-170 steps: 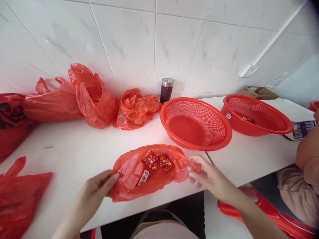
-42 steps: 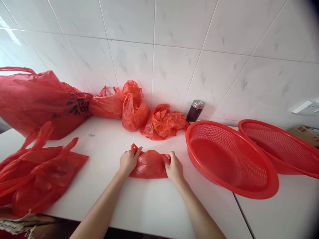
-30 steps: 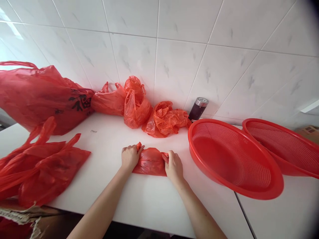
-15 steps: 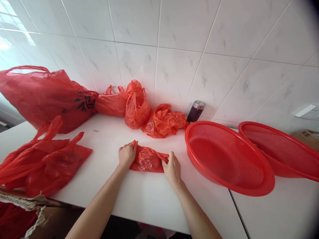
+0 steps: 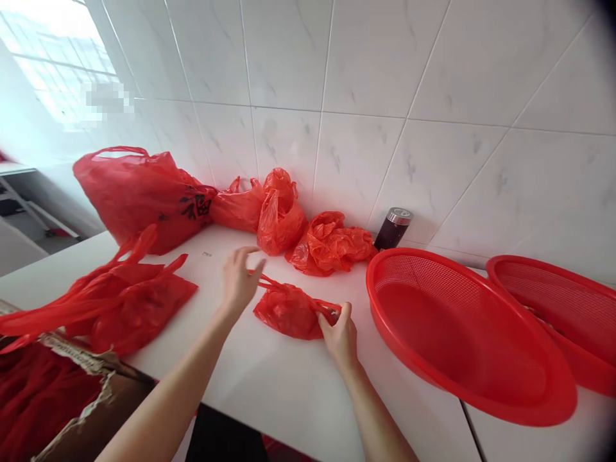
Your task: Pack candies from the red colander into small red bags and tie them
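A small filled red plastic bag point(image 5: 289, 311) lies on the white counter point(image 5: 269, 385) in front of me. My right hand point(image 5: 339, 335) pinches the bag's right handle, fingers closed on it. My left hand point(image 5: 239, 280) hovers just left of the bag with fingers spread, holding nothing; the bag's left handle strip runs close to its fingertips.
A large red mesh basket point(image 5: 462, 333) sits right of the bag, a second one point(image 5: 553, 308) behind it. Several red bags point(image 5: 139, 192) line the wall and a flat pile point(image 5: 120, 301) lies left. A dark flask point(image 5: 392, 228) stands by the wall. A torn cardboard box point(image 5: 52, 398) sits below left.
My left hand has let go of the bag's left handle and lifted open. My right hand keeps its pinch on the right handle. The view has swung left.
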Demonstrator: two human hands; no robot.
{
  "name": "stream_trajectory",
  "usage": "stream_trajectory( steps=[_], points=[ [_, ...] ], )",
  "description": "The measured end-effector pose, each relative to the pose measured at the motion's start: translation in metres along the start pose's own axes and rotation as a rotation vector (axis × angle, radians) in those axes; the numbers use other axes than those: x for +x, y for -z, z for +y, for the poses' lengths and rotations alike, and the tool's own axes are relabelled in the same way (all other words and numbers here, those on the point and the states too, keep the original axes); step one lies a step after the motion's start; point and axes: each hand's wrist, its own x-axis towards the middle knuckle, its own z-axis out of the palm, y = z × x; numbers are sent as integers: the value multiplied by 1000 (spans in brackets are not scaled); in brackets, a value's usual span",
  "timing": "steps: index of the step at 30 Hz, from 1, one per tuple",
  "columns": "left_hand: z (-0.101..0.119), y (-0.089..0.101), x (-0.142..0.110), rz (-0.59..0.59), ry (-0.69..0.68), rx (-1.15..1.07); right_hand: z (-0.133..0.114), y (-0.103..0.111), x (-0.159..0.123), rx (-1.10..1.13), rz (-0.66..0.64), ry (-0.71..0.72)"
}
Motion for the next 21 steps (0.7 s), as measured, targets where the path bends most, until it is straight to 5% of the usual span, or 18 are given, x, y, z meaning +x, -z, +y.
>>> stream_trajectory(
  steps=[5, 10, 15, 21],
  points=[
    [50, -14, -3, -539, -362, 72, -4, 10, -1, 198, 26, -131],
    [69, 12, 18, -805, -353, 163, -1, 18, 1, 367, -3, -284],
    [49, 78, 24, -804, -121, 227, 5, 13, 5, 445, -60, -277],
    [-13, 152, -2, -642, 153, 245, 5, 6, 4, 179, -112, -242]
  ],
)
